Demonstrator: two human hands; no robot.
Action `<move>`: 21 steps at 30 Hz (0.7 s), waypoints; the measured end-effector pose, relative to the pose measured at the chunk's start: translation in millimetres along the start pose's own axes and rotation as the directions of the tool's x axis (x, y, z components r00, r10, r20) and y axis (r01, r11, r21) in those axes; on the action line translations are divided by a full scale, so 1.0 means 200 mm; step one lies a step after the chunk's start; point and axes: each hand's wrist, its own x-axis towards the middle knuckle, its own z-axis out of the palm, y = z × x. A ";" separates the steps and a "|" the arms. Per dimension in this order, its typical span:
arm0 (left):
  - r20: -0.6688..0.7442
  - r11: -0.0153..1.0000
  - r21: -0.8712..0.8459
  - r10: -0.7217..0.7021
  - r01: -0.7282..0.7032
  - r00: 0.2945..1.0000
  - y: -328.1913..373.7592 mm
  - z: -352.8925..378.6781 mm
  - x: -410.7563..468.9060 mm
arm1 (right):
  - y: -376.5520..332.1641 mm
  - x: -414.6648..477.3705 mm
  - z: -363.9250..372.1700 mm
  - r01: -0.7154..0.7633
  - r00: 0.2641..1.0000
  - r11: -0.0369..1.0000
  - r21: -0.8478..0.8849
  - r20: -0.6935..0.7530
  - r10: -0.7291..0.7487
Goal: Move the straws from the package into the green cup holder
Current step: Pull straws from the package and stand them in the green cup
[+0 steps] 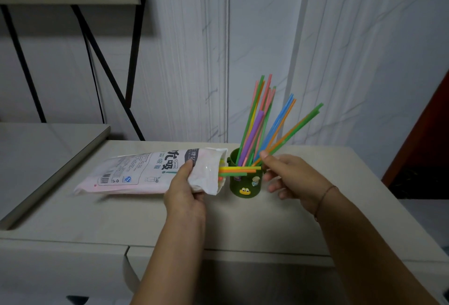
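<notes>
A white straw package point(145, 171) lies on its side on the table, its open mouth facing right. My left hand point(185, 188) grips the package near that mouth. A few straws point(239, 170), yellow, orange and green, stick out level from the mouth and cross in front of the green cup holder point(245, 188). The holder stands upright just right of the package and carries small stickers. Several coloured straws point(261, 122) stand fanned out in it. My right hand point(289, 175) is right of the holder, thumb and fingers spread around the tips of the sticking-out straws without clearly pinching them.
The beige table point(243, 222) ends at a front edge with a drawer below. A lower grey surface point(36, 154) adjoins on the left. The white panelled wall point(267, 37) is close behind, with a black-framed stand point(109, 73) at the back left.
</notes>
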 end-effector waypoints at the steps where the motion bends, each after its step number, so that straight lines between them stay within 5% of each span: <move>1: 0.001 1.000 0.003 0.006 -0.006 1.000 -0.01 0.00 0.00 | 0.00 -0.01 0.03 -0.009 0.999 1.000 0.026 0.048 0.008; 7: 0.017 0.995 0.047 0.091 -0.092 0.996 -0.04 0.02 -0.05 | 0.00 -0.02 0.21 -0.043 0.982 0.932 0.361 0.187 -0.027; 12: 0.045 0.981 0.071 0.177 -0.180 0.983 -0.04 0.04 -0.08 | 0.03 0.02 0.23 -0.011 0.995 0.856 0.517 0.087 -0.039; 21: -0.023 0.999 -0.031 0.036 -0.037 0.999 0.03 0.01 -0.01 | 0.01 0.07 0.03 0.021 0.999 0.698 0.716 -0.034 0.005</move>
